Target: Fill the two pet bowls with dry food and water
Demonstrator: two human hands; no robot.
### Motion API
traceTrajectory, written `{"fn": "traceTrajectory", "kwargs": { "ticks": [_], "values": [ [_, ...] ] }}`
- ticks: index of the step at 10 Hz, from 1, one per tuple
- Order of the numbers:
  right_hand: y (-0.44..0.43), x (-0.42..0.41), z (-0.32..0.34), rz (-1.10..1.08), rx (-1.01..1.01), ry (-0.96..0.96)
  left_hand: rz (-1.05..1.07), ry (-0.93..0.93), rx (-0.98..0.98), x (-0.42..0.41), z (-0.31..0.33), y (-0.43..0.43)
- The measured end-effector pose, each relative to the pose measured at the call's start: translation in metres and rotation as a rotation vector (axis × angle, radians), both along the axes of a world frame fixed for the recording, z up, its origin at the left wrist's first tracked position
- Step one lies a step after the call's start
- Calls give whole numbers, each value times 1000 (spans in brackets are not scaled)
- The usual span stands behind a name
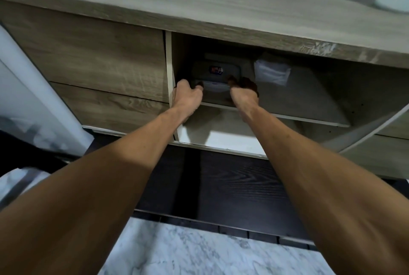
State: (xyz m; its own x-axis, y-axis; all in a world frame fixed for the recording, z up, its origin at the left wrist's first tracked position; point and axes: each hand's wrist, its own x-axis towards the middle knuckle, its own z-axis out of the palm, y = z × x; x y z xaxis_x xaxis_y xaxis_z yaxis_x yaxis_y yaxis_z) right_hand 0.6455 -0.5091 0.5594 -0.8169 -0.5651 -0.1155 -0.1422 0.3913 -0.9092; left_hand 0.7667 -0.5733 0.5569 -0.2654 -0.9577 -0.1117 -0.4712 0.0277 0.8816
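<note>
While you lean toward an open cupboard under a wood-grain tabletop, both of your bare arms reach into its dim upper shelf. Your left hand curls around the near left corner of a dark lidded box, and your right hand closes on the near right corner. Both grips look clamped on the box, though the fingertips disappear into shadow. It sits at the front left of the shelf, with a small coloured label on its lid. Whether it holds the dry food cannot be read from here; that is a fair guess, given the task.

Just right of the box, farther back, lies a pale folded packet. No pet bowls are in view.

Expect the box to be stiff plastic, smooth and a little slippery, and heavier than it looks if it is full of kibble. Holding it by both lower corners, as you are, should keep it level. Slide it forward along the shelf before lifting, so the lid clears the underside of the tabletop.
</note>
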Motion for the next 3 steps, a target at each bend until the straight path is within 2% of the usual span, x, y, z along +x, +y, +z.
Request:
{"fn": "traceTrajectory", "kwargs": {
  "ticks": [1,2,3],
  "values": [
    [12,7,11,-1,15,-71,-44,-26,59,8,15,7],
    [31,16,37,-18,31,-117,-74,54,200,24,39,18],
    [79,38,62,-19,37,-145,-89,10,241,63,50,50]
  ]
}}
